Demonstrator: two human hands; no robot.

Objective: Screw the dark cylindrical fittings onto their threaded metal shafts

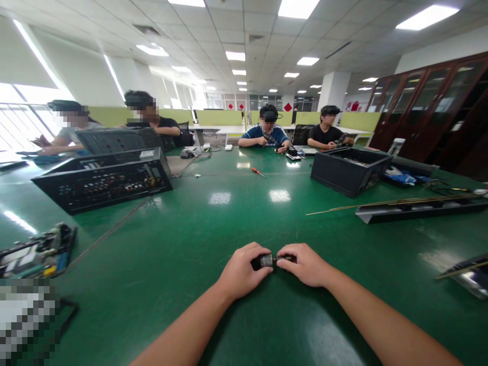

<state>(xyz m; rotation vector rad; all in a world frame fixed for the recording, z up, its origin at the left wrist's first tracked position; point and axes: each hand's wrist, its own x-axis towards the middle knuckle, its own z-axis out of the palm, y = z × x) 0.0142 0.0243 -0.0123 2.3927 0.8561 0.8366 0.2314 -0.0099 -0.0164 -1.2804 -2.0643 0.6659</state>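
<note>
Over the near middle of the green table, my left hand is closed around a short black and silver cylindrical part. It looks like a drill chuck or small motor, but its exact kind is unclear. Fingers and thumb of my right hand pinch a small dark, narrow piece, partly hidden by the fingers. A thin dark shaft appears to link the two pieces between my fingertips. Both hands are close together.
Left stands an open black computer case, with a circuit assembly nearer me. Farther off lies an orange-handled screwdriver. On the right are a black box-shaped case and a long metal channel. Several people sit across the table.
</note>
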